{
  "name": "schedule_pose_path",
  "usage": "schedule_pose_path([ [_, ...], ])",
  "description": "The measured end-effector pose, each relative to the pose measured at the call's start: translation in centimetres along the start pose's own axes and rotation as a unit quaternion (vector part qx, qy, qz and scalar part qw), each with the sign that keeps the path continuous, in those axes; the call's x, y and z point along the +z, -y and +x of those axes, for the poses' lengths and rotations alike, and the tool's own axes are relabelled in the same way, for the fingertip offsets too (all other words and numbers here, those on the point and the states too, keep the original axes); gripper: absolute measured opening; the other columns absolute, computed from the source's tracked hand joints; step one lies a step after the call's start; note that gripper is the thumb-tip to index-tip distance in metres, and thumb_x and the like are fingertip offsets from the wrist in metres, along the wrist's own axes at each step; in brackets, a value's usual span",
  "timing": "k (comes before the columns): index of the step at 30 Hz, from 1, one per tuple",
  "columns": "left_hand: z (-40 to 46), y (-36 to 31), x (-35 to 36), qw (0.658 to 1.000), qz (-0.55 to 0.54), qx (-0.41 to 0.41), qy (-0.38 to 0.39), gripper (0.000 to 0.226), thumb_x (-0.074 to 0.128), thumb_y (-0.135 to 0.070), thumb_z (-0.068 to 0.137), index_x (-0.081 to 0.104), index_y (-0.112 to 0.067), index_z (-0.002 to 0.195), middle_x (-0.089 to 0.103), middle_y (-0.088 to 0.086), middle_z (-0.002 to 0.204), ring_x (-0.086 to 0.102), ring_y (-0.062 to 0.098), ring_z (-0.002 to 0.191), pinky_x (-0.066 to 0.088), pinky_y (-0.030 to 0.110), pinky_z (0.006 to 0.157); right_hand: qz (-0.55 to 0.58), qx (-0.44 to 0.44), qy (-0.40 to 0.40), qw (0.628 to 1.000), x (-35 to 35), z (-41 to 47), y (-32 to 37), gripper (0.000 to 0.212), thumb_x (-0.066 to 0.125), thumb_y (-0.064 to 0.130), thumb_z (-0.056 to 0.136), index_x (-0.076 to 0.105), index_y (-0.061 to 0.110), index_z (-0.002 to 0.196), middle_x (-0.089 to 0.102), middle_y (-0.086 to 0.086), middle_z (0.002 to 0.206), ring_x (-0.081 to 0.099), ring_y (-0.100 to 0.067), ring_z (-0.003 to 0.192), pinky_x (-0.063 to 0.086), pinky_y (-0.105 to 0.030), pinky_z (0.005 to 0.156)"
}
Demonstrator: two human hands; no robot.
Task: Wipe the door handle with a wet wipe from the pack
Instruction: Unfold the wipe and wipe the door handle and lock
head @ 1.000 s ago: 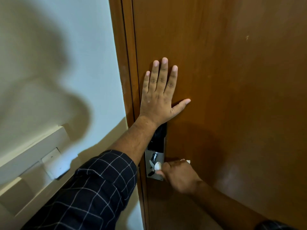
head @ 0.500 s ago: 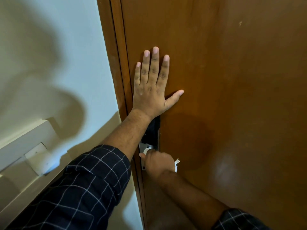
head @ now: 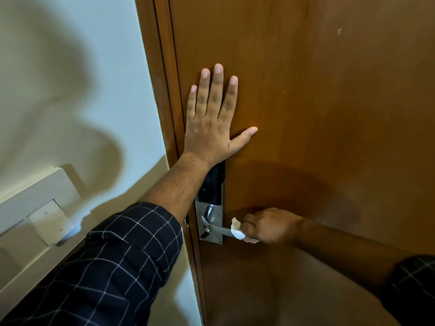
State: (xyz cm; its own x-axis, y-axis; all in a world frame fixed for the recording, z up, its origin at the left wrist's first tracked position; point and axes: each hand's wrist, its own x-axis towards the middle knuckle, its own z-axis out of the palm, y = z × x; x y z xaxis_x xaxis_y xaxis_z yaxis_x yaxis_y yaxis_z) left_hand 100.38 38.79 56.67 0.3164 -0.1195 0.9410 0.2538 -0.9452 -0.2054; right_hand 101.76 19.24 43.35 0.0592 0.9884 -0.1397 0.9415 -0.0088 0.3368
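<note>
On door (head: 306,114), handle (head: 217,229) pointing right (wipe-gripped)

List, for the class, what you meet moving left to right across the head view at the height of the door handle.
White wall panel → checked left sleeve → metal lock plate → door handle → wet wipe → right hand → wooden door.

Silver lever door handle (head: 220,229), set on a brushed metal plate near the left edge of the brown door, angled rightward and slightly down. White wet wipe (head: 237,229), crumpled into a wad, wrapped around the handle's outer end, bunched up and partly hidden behind closed fingers.
</note>
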Motion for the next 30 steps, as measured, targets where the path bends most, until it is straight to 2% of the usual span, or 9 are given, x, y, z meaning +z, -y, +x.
schedule_pose_path([
  [6,0.0,0.0,0.0,1.0,-0.003,-0.002,0.004,0.094,0.036,-0.078,0.088,0.024,-0.012,0.154,0.028,0.021,0.16,0.021,0.038,0.149,0.006,0.047,0.124,-0.111,-0.014,0.089,0.99,-2.7,0.5,-0.8,0.03,0.049,0.013,0.098,0.048,0.002,0.125,0.061,-0.019,0.112,0.062,-0.032,0.091,0.046,-0.037,0.066],
  [9,-0.1,0.0,-0.2,1.0,-0.005,-0.002,0.01,0.093,0.036,-0.078,0.089,0.023,-0.012,0.154,0.028,0.02,0.16,0.021,0.038,0.15,0.008,0.048,0.123,-0.063,0.037,0.104,0.992,-3.3,0.5,-0.3,0.027,0.044,0.012,0.099,0.054,0.004,0.122,0.063,-0.017,0.114,0.063,-0.03,0.094,0.048,-0.039,0.074],
  [12,-0.1,-0.3,-0.4,1.0,-0.011,0.0,0.015,0.093,0.035,-0.077,0.089,0.023,-0.012,0.154,0.027,0.02,0.161,0.02,0.038,0.15,0.008,0.049,0.123,0.16,0.208,-0.034,0.964,-3.5,-1.3,-0.9,0.024,0.053,0.012,0.095,0.063,0.012,0.116,0.067,-0.01,0.115,0.064,-0.026,0.097,0.049,-0.034,0.083],
  [15,0.0,-0.1,-0.3,1.0,-0.013,-0.006,0.013,0.092,0.035,-0.077,0.089,0.023,-0.012,0.154,0.027,0.02,0.161,0.02,0.038,0.15,0.009,0.049,0.123,0.287,0.301,-0.287,0.863,-3.8,-1.7,-0.4,0.02,0.059,0.015,0.093,0.069,0.012,0.109,0.072,-0.009,0.099,0.062,-0.014,0.08,0.045,-0.025,0.069],
  [17,0.0,0.0,-0.3,1.0,-0.012,-0.008,0.01,0.092,0.035,-0.076,0.089,0.023,-0.012,0.154,0.027,0.02,0.16,0.02,0.038,0.15,0.008,0.049,0.124,0.292,0.335,-0.303,0.843,-4.3,0.0,1.9,0.018,0.056,0.022,0.094,0.068,0.015,0.106,0.07,-0.005,0.093,0.057,-0.01,0.075,0.044,-0.026,0.065],
  [20,-0.2,-0.2,-0.3,1.0,-0.009,-0.006,0.008,0.092,0.036,-0.076,0.089,0.023,-0.012,0.154,0.028,0.021,0.16,0.02,0.038,0.15,0.008,0.049,0.124,0.199,0.356,-0.195,0.892,-4.0,3.9,5.6,0.019,0.056,0.024,0.093,0.064,0.024,0.11,0.066,-0.006,0.103,0.058,-0.021,0.089,0.052,-0.036,0.074],
  [22,-0.1,-0.1,-0.3,1.0,-0.008,-0.003,0.007,0.092,0.036,-0.076,0.089,0.022,-0.012,0.155,0.027,0.02,0.16,0.02,0.037,0.15,0.006,0.048,0.124,0.135,0.353,-0.115,0.919,-3.7,6.5,7.6,0.029,0.053,0.023,0.092,0.059,0.021,0.12,0.063,-0.013,0.112,0.054,-0.032,0.1,0.045,-0.046,0.084],
  [26,-0.1,0.1,0.1,1.0,-0.006,0.001,0.006,0.094,0.037,-0.078,0.088,0.021,-0.014,0.155,0.027,0.02,0.161,0.019,0.036,0.15,0.005,0.046,0.124,0.105,0.342,-0.139,0.923,-1.9,7.5,8.5,0.037,0.038,0.035,0.099,0.063,0.008,0.105,0.071,-0.018,0.099,0.06,-0.035,0.092,0.043,-0.049,0.086],
  [30,-0.1,0.1,0.2,1.0,-0.007,0.002,-0.001,0.094,0.037,-0.079,0.088,0.022,-0.014,0.155,0.028,0.02,0.16,0.02,0.037,0.15,0.006,0.047,0.124,0.039,0.169,-0.164,0.971,0.7,2.5,4.7,0.029,0.059,0.042,0.09,0.068,0.015,0.083,0.071,-0.006,0.075,0.062,-0.023,0.067,0.051,-0.033,0.066],
])
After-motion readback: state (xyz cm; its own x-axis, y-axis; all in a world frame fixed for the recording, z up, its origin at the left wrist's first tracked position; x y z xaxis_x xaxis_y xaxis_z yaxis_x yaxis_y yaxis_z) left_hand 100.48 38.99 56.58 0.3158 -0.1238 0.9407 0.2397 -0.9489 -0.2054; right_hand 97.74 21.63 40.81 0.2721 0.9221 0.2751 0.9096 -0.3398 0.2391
